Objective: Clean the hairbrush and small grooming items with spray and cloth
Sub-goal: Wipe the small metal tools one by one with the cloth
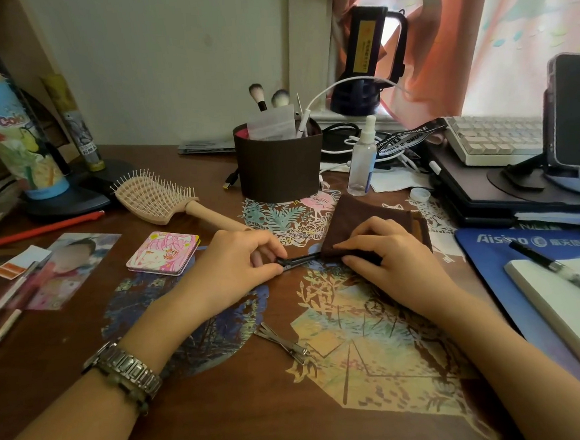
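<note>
Brown cloth (pixel 368 224), soft and pliant, is pinched by the right hand (pixel 392 257) around the slim, stiff, likely slippery black clip (pixel 296 261), its left end gripped by the left hand (pixel 240 264).

Left hand (pixel 240 261) pinches black clip (pixel 296 261); right hand (pixel 383 251) grips brown cloth (pixel 367 219).

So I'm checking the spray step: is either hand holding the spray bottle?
No: the spray bottle stands alone; the left hand pinches a small dark tool, the right hand grips the cloth.

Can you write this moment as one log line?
left hand pinches black tool | right hand grips brown cloth | hairbrush untouched
</note>
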